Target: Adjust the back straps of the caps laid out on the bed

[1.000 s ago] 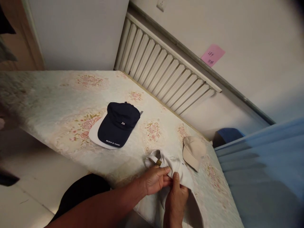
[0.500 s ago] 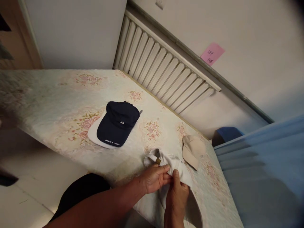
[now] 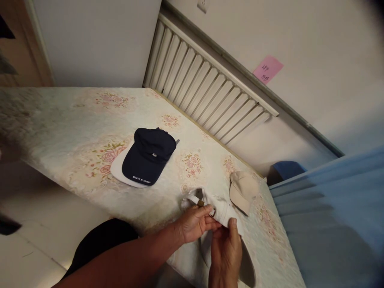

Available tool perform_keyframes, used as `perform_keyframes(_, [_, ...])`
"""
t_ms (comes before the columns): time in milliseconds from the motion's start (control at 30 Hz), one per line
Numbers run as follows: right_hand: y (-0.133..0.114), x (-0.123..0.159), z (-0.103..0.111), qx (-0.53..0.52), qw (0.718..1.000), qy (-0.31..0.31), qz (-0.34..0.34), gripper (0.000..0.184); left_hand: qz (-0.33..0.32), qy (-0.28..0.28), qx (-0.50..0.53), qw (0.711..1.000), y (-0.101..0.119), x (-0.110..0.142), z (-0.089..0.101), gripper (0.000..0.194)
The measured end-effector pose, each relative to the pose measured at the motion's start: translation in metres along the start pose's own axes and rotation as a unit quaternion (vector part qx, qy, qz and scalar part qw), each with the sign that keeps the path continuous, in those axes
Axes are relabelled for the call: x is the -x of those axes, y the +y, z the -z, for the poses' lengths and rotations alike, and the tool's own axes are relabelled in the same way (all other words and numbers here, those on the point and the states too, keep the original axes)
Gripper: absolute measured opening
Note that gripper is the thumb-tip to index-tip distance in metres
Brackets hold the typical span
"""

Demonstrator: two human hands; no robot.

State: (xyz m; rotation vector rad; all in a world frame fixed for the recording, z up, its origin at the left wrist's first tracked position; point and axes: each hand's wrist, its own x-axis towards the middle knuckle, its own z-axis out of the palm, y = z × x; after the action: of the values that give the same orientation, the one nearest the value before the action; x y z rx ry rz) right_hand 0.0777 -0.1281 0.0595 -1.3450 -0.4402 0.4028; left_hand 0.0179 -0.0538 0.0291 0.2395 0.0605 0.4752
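Note:
Both hands hold a white cap (image 3: 223, 209) near the front edge of the table. My left hand (image 3: 195, 225) pinches its rim beside the back strap with a brass-coloured buckle (image 3: 200, 203). My right hand (image 3: 225, 252) grips the rim farther right, thumb outside and fingers under the fabric, partly hidden. A grey-brown brim shows below and behind my right wrist. Beyond the hands, to the right, lies a beige cap (image 3: 244, 190). A navy cap (image 3: 151, 154) with white lettering rests on a white-brimmed cap (image 3: 118, 172) to the left.
The table (image 3: 168, 200) wears a floral cover. A radiator (image 3: 207, 80) runs along the wall behind it, under a pink note (image 3: 268, 69). A blue curtain (image 3: 333, 212) hangs at the right, with a blue object (image 3: 288, 170) by its top.
My right thumb has slid to the right along the white cap's rim, and that hand has opened slightly. A small dark-edged detail now shows by my left thumb. The other caps stay put.

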Motion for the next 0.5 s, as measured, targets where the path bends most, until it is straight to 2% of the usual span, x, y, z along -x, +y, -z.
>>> perform_keyframes(67, [-0.003, -0.002, -0.005, -0.107, 0.994, 0.013, -0.032, 0.052, 0.0, 0.004, 0.001, 1.0, 0.0, -0.002, 0.002, 0.018])
perform_keyframes(167, [-0.011, -0.003, -0.008, -0.177, 0.982, 0.01, -0.064, 0.047, 0.001, 0.003, 0.005, 1.0, 0.0, -0.004, 0.004, 0.019])
perform_keyframes(300, [-0.02, -0.002, -0.004, -0.183, 0.978, 0.01, -0.102, 0.043, -0.007, 0.008, 0.035, 0.999, 0.0, -0.006, 0.005, 0.018])
perform_keyframes(500, [-0.021, -0.003, 0.004, -0.163, 0.982, 0.008, -0.094, 0.039, -0.021, 0.042, 0.052, 0.998, 0.002, -0.007, 0.002, 0.018])
